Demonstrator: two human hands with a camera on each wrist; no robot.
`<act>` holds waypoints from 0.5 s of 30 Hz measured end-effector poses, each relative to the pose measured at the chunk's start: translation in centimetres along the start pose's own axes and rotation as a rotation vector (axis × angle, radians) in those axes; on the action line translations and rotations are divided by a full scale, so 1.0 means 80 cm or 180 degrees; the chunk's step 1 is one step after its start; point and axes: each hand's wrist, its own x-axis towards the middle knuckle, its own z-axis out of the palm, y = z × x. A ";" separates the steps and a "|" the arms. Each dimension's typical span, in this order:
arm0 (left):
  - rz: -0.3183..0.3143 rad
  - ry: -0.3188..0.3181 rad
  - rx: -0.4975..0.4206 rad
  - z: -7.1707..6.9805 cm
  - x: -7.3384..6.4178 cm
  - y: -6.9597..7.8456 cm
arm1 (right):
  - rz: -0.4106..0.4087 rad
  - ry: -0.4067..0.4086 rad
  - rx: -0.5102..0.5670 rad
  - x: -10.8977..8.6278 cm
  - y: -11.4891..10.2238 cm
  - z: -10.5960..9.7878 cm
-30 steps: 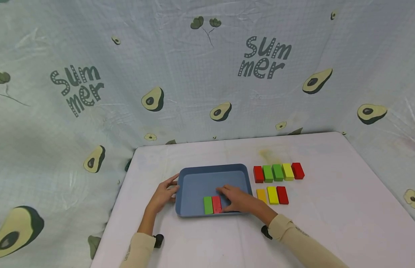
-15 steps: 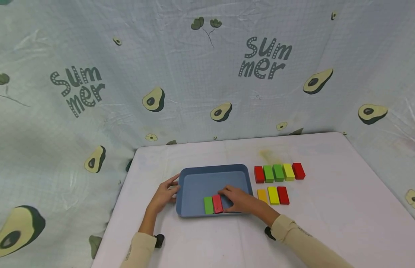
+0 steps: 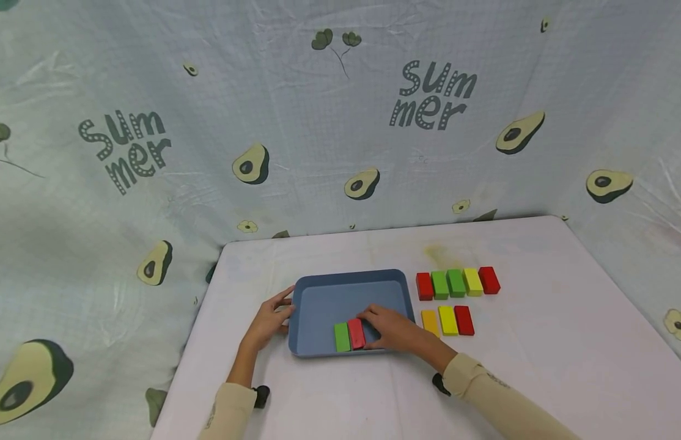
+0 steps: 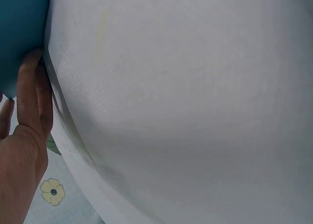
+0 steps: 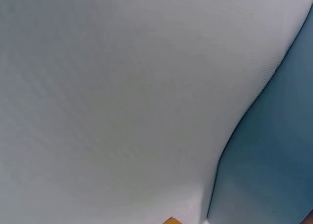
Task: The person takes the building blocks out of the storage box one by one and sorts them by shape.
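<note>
A shallow blue-grey tray (image 3: 324, 299) lies on the white-covered table in the head view. Inside, near its front edge, a green block (image 3: 342, 337) sits to the left of a red block (image 3: 356, 333). My right hand (image 3: 392, 330) reaches over the tray's right side and pinches the red block, fingers at its far end and thumb at its near end. With its fingers extended, my left hand (image 3: 270, 321) touches the tray's left wall. In the left wrist view those fingers (image 4: 28, 92) lie along the tray's outer side (image 4: 19, 23).
Right of the tray, a back row holds several red, green and yellow blocks (image 3: 456, 283). A front row has an orange block (image 3: 430, 322), a yellow block (image 3: 448, 321) and a red one (image 3: 464, 321). A patterned cloth (image 3: 307, 122) hangs behind the table.
The red block has shifted and tilted slightly within my right hand's grip, beside the green block. My left hand and the tray have stayed in place.
</note>
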 end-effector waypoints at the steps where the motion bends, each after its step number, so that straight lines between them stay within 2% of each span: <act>1: 0.0006 0.0008 0.0000 0.000 0.000 -0.001 | 0.0012 -0.0007 0.0020 -0.001 0.000 -0.001; 8: 0.0009 0.0154 0.0022 -0.002 0.013 -0.023 | 0.0134 -0.0059 0.0442 -0.006 0.006 -0.006; 15: 0.0014 0.0147 0.0015 -0.003 0.016 -0.026 | 0.0238 -0.0049 0.0715 -0.014 0.017 -0.016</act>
